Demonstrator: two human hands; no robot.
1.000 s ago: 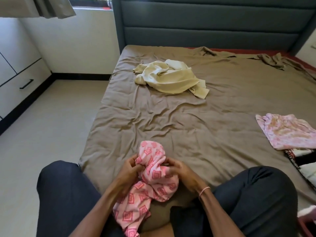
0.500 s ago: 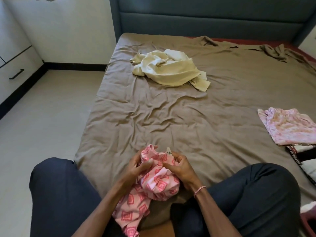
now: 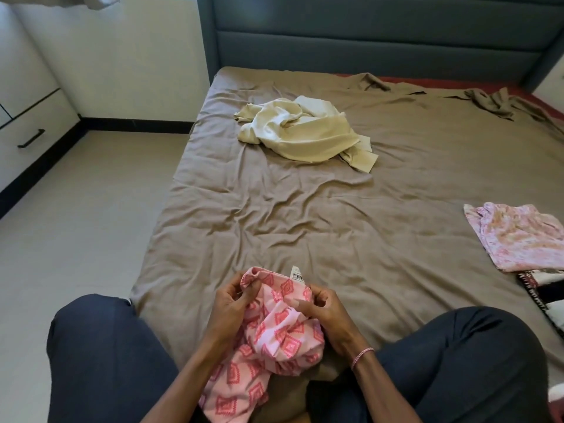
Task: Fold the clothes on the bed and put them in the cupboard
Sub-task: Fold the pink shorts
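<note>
A pink garment with red diamond print (image 3: 274, 337) is bunched in front of me at the near edge of the bed (image 3: 305, 227). My left hand (image 3: 232, 303) pinches its hem at the upper left. My right hand (image 3: 323, 312) grips the fabric at the upper right, just below a white barcode tag (image 3: 297, 274). The garment's lower part hangs between my knees. A crumpled cream garment (image 3: 302, 132) lies far up the bed. A folded pink floral garment (image 3: 518, 236) lies at the right edge.
White cupboard drawers with a black handle (image 3: 30, 138) stand at the far left across bare floor (image 3: 76, 224). A black and white patterned cloth (image 3: 546, 291) lies below the floral garment. A dark padded headboard (image 3: 366, 35) closes the far end.
My hands have spread apart along the garment's top edge, and the barcode tag now stands clear between them. The camera has tilted slightly up.
</note>
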